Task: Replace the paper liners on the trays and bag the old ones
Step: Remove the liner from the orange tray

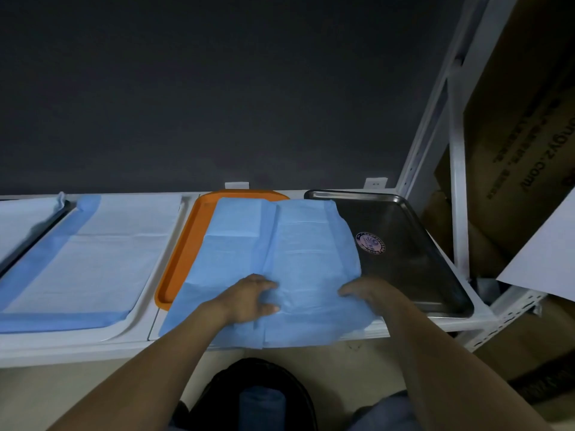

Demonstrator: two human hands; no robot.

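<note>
Blue liner (280,244) lies askew over the orange tray (182,253); left hand (249,298) pinches its near edge, right hand (368,295) grip unclear; white tray (149,275) at 9 o'clock looks lined; steel tray (404,275) at 3 o'clock bare.

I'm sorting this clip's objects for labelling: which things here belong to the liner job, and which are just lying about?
Job: blue liner, gripped by left hand, right hand on it; orange tray; steel tray; lined white tray.
Lying about: cardboard boxes; shelf frame.
</note>
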